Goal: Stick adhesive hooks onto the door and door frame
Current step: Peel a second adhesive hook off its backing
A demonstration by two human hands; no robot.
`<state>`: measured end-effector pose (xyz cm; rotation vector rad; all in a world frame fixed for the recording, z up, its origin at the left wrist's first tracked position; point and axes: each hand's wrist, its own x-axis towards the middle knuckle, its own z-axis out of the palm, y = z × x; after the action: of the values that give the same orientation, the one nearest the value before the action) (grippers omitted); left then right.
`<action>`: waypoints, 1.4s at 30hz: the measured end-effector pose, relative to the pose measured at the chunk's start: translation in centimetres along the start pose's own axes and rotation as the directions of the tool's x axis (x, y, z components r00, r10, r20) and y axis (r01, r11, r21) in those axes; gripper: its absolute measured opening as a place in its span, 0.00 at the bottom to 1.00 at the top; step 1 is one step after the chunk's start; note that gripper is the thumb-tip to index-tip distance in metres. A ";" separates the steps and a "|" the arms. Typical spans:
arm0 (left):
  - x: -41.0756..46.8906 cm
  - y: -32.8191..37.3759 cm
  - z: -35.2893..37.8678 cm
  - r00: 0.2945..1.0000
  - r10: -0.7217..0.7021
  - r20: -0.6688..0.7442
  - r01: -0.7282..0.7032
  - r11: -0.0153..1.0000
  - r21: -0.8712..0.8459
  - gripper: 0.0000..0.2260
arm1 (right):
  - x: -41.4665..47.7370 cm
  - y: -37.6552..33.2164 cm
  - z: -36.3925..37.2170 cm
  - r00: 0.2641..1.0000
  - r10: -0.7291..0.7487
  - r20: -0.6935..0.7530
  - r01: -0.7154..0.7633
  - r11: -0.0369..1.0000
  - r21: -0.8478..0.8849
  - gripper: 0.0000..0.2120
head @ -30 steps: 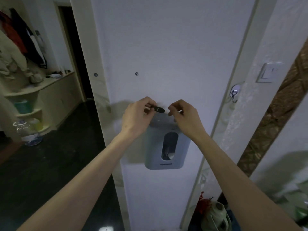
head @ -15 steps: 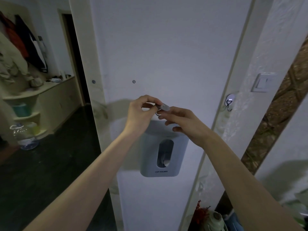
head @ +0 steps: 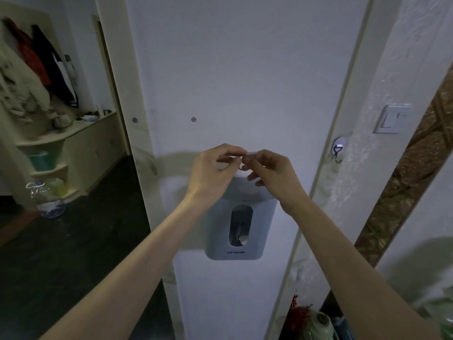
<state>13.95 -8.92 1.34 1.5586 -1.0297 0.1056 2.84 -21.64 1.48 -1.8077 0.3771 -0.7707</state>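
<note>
A small clear adhesive hook point(head: 245, 160) with a metal hook is pinched between both hands in front of the white door point(head: 245, 69). My left hand point(head: 213, 175) grips it from the left with thumb and fingers. My right hand point(head: 269, 173) pinches its right edge. One adhesive hook point(head: 339, 149) is stuck on the door frame point(head: 353, 94) at the right, its metal hook hanging down.
A grey cup holder point(head: 241, 222) is mounted on the door just below my hands. A light switch point(head: 393, 119) sits on the wall at the right. Shelves, hanging coats and a water bottle point(head: 45, 198) are at the left. Items lie on the floor at the lower right.
My hands have come together on the hook, the right fingers closing on it. The view has shifted, so the cup holder sits lower.
</note>
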 end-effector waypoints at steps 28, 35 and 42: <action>1.0 0.2 0.4 0.983 -0.036 0.178 0.022 0.996 0.084 0.08 | -0.4 0.6 -2.1 0.984 0.001 0.180 0.043 0.970 -0.238 0.12; 1.0 0.5 0.4 0.981 -0.007 0.194 -0.028 0.984 0.175 0.08 | -0.4 0.5 -2.4 0.981 -0.050 0.189 0.105 0.949 -0.296 0.11; 1.3 0.7 -0.1 0.971 -0.026 0.236 -0.012 0.987 0.158 0.06 | -0.6 0.2 -2.4 0.977 -0.052 0.208 0.115 0.947 -0.300 0.12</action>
<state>14.38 -9.45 2.66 1.7498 -1.2272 -0.0055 0.81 -23.04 1.59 -2.1888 0.3035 -0.6055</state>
